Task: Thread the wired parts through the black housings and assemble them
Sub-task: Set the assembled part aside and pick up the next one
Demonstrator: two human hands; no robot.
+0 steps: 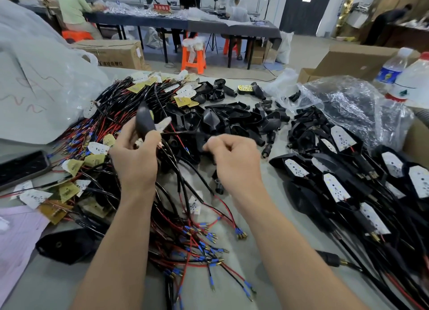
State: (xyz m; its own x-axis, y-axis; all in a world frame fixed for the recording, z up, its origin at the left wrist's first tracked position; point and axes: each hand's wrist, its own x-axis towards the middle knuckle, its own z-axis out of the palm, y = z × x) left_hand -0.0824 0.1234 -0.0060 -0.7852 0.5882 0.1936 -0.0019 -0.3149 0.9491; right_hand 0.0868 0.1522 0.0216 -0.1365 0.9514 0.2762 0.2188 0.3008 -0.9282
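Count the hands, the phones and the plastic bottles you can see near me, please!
Hands: 2, the left hand gripping a black housing and the right hand pinching its wire
Phone: 1
Plastic bottles: 2
Total: 5

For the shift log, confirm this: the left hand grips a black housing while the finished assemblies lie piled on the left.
Wrong side. The head view shows the left hand gripping a black housing, but the finished assemblies lie piled on the right.
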